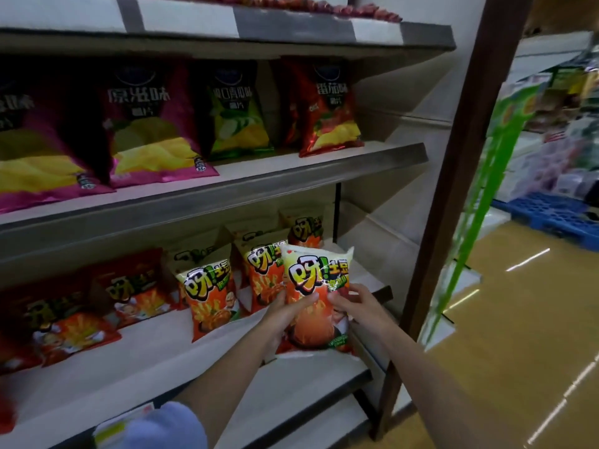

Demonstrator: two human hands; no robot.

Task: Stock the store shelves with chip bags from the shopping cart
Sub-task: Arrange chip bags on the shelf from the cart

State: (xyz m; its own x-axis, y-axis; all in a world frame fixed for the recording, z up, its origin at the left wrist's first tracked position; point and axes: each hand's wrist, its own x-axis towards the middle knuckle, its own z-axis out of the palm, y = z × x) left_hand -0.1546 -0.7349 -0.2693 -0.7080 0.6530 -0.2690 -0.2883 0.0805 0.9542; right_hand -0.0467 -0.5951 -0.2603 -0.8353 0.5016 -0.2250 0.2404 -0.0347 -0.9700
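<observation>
Both hands on one bag here: the left hand (285,314) has its grip curled round the left edge of the orange-and-yellow chip bag (316,299), thumb across the front, while the right hand (355,303) pinches the bag's right edge, fingers closed onto the foil. The bag stands upright at the right end of the lower shelf (201,354), its bottom down at the shelf's front edge, just in front of another bag of the same kind (264,273). To the left, a third matching bag (210,296) leans upright, and one more (304,228) sits deeper at the back. Further left along that shelf lie red bags (136,290), tilted back. Up on the middle shelf (291,170) we've got a row of bigger chip bags: magenta ones (152,124), a green one (236,111), a red one (327,108) at the right end. A brown upright post (460,163) closes the rack on the right; beyond it, glossy yellow floor (518,335) and a blue pallet (551,212).
</observation>
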